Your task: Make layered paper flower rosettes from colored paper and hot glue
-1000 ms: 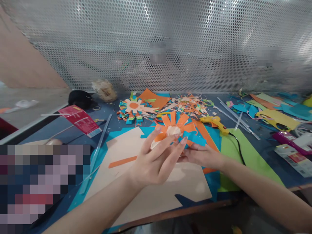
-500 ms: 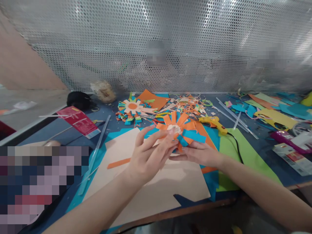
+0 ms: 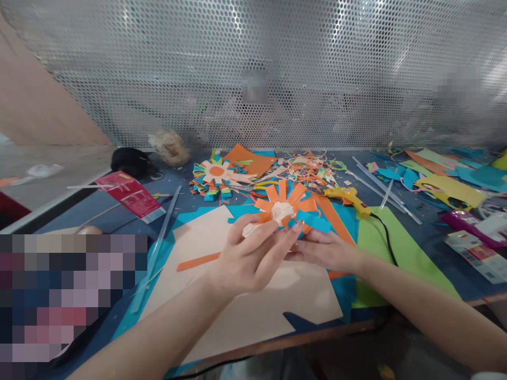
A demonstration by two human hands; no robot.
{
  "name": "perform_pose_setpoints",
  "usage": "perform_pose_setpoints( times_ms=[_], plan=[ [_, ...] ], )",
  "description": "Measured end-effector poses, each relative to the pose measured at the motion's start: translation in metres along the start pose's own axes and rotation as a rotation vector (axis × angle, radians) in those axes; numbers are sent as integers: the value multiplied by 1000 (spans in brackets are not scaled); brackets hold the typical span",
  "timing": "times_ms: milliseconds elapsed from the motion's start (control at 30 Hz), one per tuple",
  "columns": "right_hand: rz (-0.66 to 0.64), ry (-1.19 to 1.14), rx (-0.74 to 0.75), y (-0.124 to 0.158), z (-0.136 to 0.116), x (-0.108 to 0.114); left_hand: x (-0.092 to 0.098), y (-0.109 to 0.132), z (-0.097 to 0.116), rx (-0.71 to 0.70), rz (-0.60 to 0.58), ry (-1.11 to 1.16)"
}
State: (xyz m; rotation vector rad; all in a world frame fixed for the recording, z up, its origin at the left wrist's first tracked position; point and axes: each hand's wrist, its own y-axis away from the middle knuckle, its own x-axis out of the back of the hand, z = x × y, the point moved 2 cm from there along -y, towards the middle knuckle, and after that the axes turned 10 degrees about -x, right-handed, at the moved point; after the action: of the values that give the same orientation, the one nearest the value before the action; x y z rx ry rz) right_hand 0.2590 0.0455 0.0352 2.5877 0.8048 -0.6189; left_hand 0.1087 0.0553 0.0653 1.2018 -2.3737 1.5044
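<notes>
Between my hands is a paper flower [image 3: 282, 209] with orange and blue strip petals around a pale, curled centre. My left hand [image 3: 249, 253] closes on the flower's near left side, its fingers across the lower petals. From the right, my right hand [image 3: 327, 250] grips the flower's underside near a blue petal; some of its fingertips are hidden beneath. Under both hands lies a large pale paper sheet [image 3: 253, 311] with an orange strip [image 3: 198, 262] on it. Beyond, to the left, sits another layered paper flower [image 3: 216, 174] with an orange centre.
A yellow glue gun [image 3: 348, 199] with a black cord rests on the right, near a green sheet [image 3: 400, 264]. Paper shreds [image 3: 309, 171] lie at the back before a perforated metal panel [image 3: 277, 68]. Clear glue sticks [image 3: 386, 187] and a red packet [image 3: 130, 195] flank the work.
My left fingers have moved from the flower's pale centre down to its near petals, uncovering the centre. My right hand stays at the flower's underside.
</notes>
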Motion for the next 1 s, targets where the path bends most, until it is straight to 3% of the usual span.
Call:
perform_pose_setpoints(
  times_ms=[267,433,500,567,667,733,1000],
  plan=[
    [78,-28,105,-4,-1,7,-5,0,-10,605,-48,522],
    [97,-52,104,-4,-1,10,-3,1,-15,723,91,913],
    [77,-36,106,-4,0,11,-1,1,-19,716,121,876],
    [56,-12,94,-2,0,8,1,1,-20,653,94,666],
    [34,14,51,2,-2,1,2,0,-17,438,22,282],
    [40,28,16,5,-4,-3,2,0,-13,315,19,145],
    [93,36,-38,6,-2,-3,5,1,-8,75,-60,10]
  ],
)
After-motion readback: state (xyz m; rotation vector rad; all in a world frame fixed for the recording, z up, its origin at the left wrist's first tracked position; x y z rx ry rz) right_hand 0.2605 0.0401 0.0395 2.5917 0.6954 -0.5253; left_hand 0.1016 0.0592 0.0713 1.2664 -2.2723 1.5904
